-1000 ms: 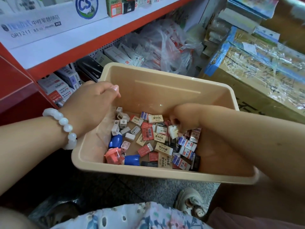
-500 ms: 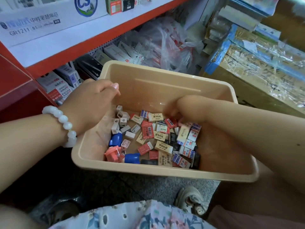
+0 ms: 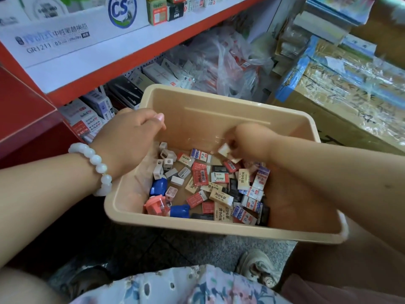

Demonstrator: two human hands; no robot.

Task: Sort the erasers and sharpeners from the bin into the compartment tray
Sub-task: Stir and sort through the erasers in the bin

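1. We see a beige bin (image 3: 219, 110) held in front of a red shelf (image 3: 122, 69), above a speckled floor (image 3: 252, 244)
2. Our left hand (image 3: 129, 141) grips the bin's left rim, fingers curled over the edge; a white bead bracelet (image 3: 96, 165) sits on that wrist
3. Our right hand (image 3: 245, 139) reaches inside near the back wall and pinches a small white eraser (image 3: 224, 149), lifted above the pile; the hand is slightly blurred
4. The erasers (image 3: 221, 195) lie loose on the bin floor, mostly centre and right, in red, cream and blue-white wrappers
5. The sharpeners (image 3: 167, 160) cluster at the left side: small white ones toward the back, blue and coral ones toward the front
6. We cannot see the compartment tray
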